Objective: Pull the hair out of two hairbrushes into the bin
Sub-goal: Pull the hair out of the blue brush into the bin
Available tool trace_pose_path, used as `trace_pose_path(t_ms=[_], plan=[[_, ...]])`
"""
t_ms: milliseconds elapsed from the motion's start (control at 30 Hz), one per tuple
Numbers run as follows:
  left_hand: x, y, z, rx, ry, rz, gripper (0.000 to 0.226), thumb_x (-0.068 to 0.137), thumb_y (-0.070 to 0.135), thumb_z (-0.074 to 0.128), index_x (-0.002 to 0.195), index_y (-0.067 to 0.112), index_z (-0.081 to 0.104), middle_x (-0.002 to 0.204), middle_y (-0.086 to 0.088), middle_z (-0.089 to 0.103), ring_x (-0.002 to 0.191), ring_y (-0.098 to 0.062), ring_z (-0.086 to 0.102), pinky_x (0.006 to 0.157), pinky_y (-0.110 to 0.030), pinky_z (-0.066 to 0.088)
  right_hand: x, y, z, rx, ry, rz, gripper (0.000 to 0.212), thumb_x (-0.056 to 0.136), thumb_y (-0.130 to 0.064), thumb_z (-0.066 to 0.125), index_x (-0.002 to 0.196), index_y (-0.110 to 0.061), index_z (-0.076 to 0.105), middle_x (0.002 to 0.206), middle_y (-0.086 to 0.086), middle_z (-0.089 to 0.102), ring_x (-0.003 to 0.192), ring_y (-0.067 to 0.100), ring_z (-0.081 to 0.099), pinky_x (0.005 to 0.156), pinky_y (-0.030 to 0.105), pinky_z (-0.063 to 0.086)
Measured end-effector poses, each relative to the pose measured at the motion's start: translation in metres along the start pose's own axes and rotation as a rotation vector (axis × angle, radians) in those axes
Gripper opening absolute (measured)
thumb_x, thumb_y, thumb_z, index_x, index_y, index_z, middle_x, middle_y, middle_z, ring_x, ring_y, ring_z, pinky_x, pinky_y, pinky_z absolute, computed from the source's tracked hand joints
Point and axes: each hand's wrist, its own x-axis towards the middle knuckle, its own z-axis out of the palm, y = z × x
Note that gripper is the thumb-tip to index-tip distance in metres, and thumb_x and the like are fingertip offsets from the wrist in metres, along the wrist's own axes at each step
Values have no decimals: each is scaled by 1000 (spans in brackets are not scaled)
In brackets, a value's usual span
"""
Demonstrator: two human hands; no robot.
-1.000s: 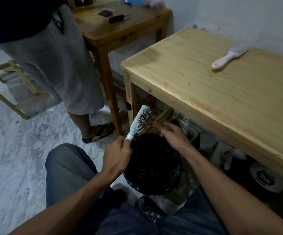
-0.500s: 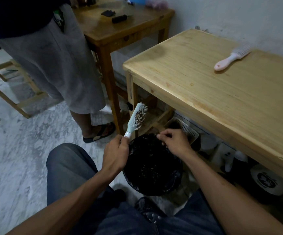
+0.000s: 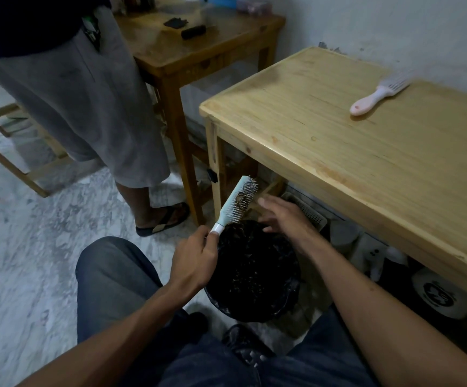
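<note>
My left hand [image 3: 194, 262] grips the handle of a pale blue hairbrush [image 3: 237, 203], held upright over the rim of a black-lined bin [image 3: 254, 275] between my knees. A dark tangle of hair sits among the bristles near the brush's top. My right hand [image 3: 281, 216] hovers above the bin just right of the bristles, fingers spread, nothing visible in it. A second hairbrush [image 3: 377, 93], pink-handled with white teeth, lies on the light wooden table [image 3: 338, 152] at the upper right.
Another person in grey shorts and sandals [image 3: 87, 101] stands left of a darker wooden table [image 3: 198, 48]. A white basket [image 3: 310, 213] and white containers sit under the light table. Marble floor extends to the left.
My right hand has risen from the bin's rim toward the bristles, its fingers now spread. The blue brush has tilted slightly and stays in my left hand.
</note>
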Motion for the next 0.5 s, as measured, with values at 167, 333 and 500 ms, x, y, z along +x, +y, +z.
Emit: trace_pose_path(t_ms=[167,333,500], plan=[[0,1,-2,4,-2,0,37,97,39,42,78,11,58,60,-3,56,55,-20,50,53,-41,38,1,3,5,72,22,-84,13,99,-24,66,93,-19,77,86,-1,76,68,9,62,57,19,49],[11,-3,-9,-121,87,-201,44,84,43,36,83,8,63,70,-9,65,62,-26,55,61,-51,49,-7,17,1,-45,83,-89,18,100,-21,64,89,-24,77,85,-2,75,73,10,61,65,25,50],[15,-4,-16,-119,96,-189,46,83,44,36,84,7,63,73,-14,66,67,-31,59,66,-55,51,-13,29,0,-262,-47,-14,15,102,-21,61,101,-25,76,99,-1,76,84,11,66,73,29,54]])
